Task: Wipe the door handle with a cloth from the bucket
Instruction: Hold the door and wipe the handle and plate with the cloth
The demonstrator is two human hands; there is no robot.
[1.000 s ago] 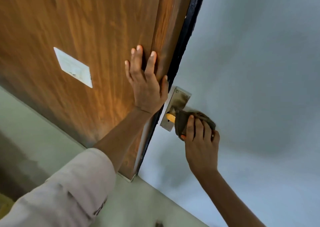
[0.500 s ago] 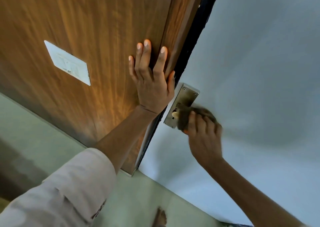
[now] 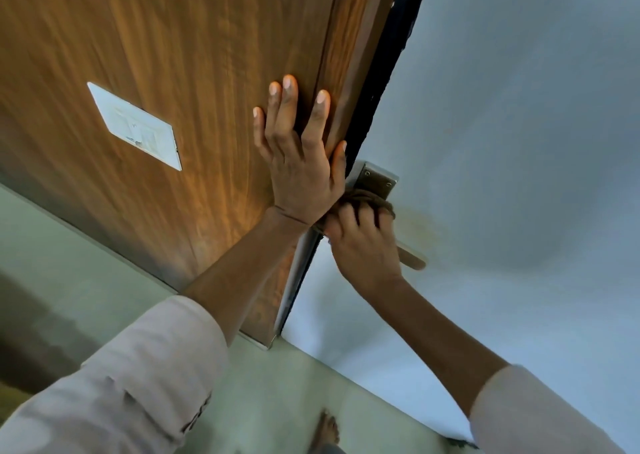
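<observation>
In the head view, the left hand [image 3: 298,173] lay flat against the wooden door [image 3: 156,89], its fingers [image 3: 287,107] spread apart and straight, the thumb resting along the door's right edge next to the black strip [image 3: 388,72] that ran up that edge. The hand held nothing. Its forearm rose from a pale sleeve [image 3: 138,377] at the near left. A white rectangular label [image 3: 135,126] was stuck on the door face, well to the left of that hand. Just right of the left wrist, the right hand [image 3: 363,245] was closed on a brown cloth [image 3: 367,200], the fingers curled together over the bunched fabric and pressing it against the door handle [image 3: 412,259]. The cloth covered the base of the handle where it met the metal backplate [image 3: 379,178]; only the plate's upper corner with two screws showed above the cloth, and the handle's far end stuck out to the right beyond the knuckles. The right forearm ran down to another pale sleeve [image 3: 540,415] at the near right. Behind the handle was a plain blue-grey surface [image 3: 519,141]. A pale green floor [image 3: 259,401] lay below, and a bare foot [image 3: 325,433] stood on it at the bottom edge. The picture was slightly blurred around the right hand.
</observation>
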